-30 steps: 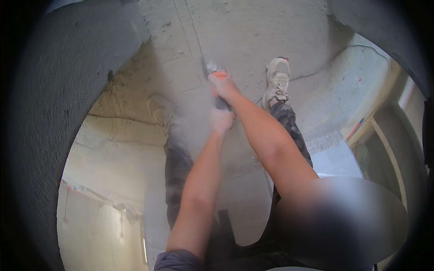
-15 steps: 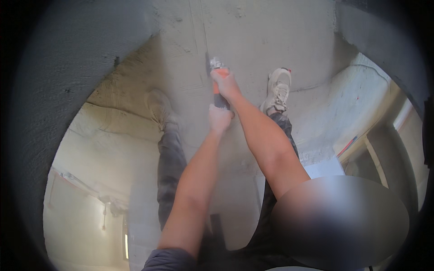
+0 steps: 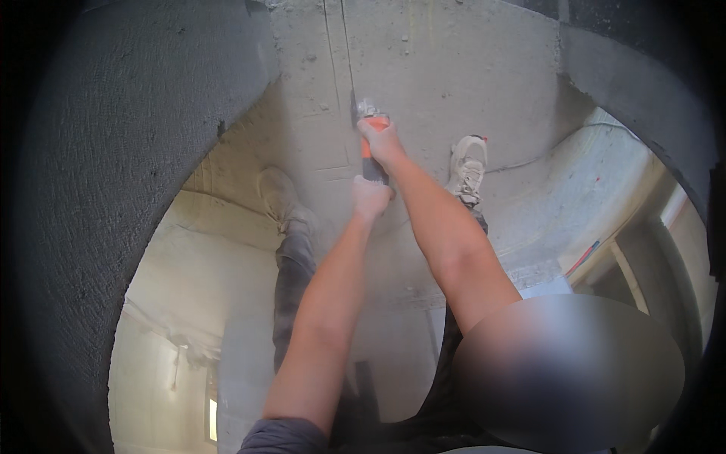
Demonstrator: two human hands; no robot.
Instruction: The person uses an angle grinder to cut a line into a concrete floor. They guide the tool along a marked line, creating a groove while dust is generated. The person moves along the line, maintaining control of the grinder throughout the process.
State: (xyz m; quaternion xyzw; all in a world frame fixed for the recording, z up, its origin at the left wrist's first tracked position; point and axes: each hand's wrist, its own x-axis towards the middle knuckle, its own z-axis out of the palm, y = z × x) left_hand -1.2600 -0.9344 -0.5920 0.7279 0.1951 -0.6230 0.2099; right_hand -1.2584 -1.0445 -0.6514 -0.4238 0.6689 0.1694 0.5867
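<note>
Gripping an orange and grey power tool [image 3: 368,129], probably an angle grinder, with both hands, on a concrete slab [image 3: 454,68]. Right hand [image 3: 383,142] is forward, fingers wrapped around the orange front part of the body. Left hand [image 3: 370,198] is behind it, fingers closed around the dark rear handle [image 3: 373,171]. Both arms are stretched out from the lower edge, bare forearms, with a grey sleeve [image 3: 283,437] showing on the left upper arm.

Tool head sits against the concrete at the lower end of a thin straight cut line [image 3: 346,45] that runs up toward the top edge. A second faint line runs parallel just to the left of it. Can't tell the disc itself, it's too small and hazy. Pale dust haze hangs around the tool and the hands.

Feet are planted on the slab: left shoe [image 3: 278,193], dust-coloured, is left of the hands; right shoe [image 3: 467,168], white with laces, is just right of the right forearm. Dark grey trousers [image 3: 293,287] are dusty.

A rough dark curved wall [image 3: 113,189] fills the left side, another dark surface sits at top right. A lighter curved concrete ledge [image 3: 582,197] lies to the right, with a thin red strip [image 3: 582,257] near its lower edge.
</note>
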